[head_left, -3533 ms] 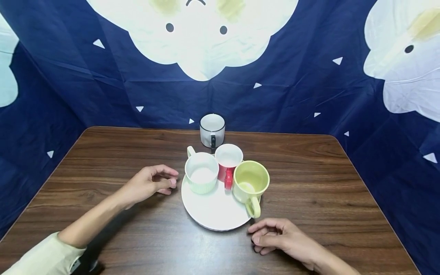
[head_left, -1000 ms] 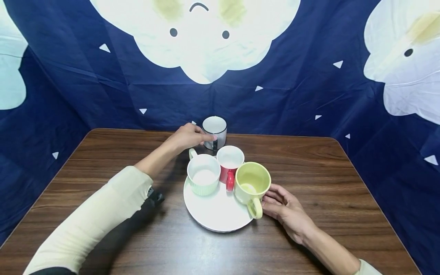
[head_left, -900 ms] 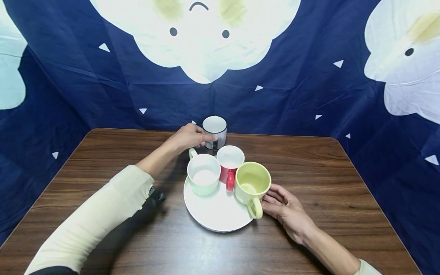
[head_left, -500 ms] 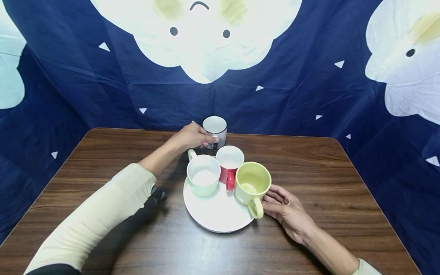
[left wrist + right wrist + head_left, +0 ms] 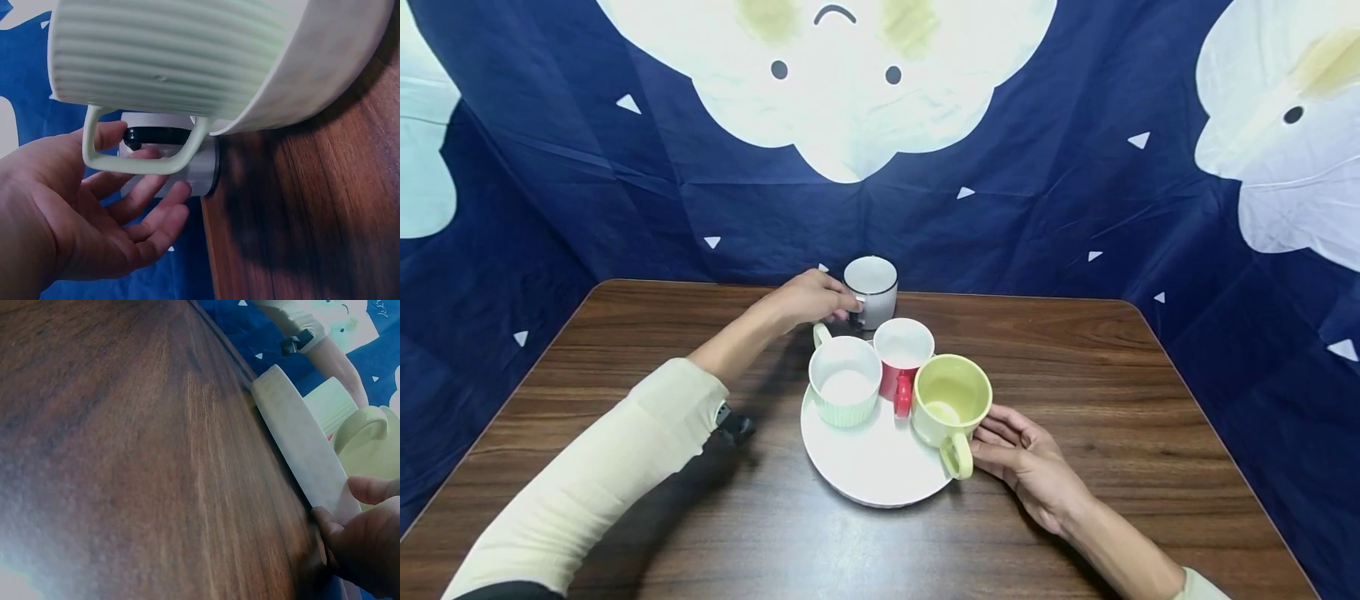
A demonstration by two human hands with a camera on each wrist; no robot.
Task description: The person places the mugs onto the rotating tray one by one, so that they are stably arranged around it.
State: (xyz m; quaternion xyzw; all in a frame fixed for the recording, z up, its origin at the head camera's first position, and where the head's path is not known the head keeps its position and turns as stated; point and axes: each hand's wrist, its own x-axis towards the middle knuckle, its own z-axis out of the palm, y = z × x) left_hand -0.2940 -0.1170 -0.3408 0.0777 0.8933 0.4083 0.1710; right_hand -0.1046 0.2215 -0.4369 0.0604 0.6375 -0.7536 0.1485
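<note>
At the table's far edge stands a white ribbed mug point(image 5: 882, 307) with a black rim line. My left hand point(image 5: 812, 297) pinches its black handle point(image 5: 164, 135) between thumb and fingers. A round white plate point(image 5: 880, 471) carries three mugs: pale green point(image 5: 842, 407), red with a white inside point(image 5: 891, 379), and yellow-green point(image 5: 951, 385). The pale green mug's handle overlaps my left fingers in the left wrist view. At the plate's right side, my right hand point(image 5: 1030, 471) grips the rim, thumb close to the yellow-green mug; the plate's outer wall point(image 5: 300, 440) shows in the right wrist view.
The wooden table point(image 5: 1105, 400) reaches back to a dark blue cloth point(image 5: 1022, 242) with cloud faces and small white triangles. A black device point(image 5: 735, 427) sits at the left wrist, below a pale sleeve point(image 5: 602, 467).
My left hand came from beside the plate to the white mug and took its handle. The handle has since swung leftward. My right hand moved up from the plate's lower right to its rim.
</note>
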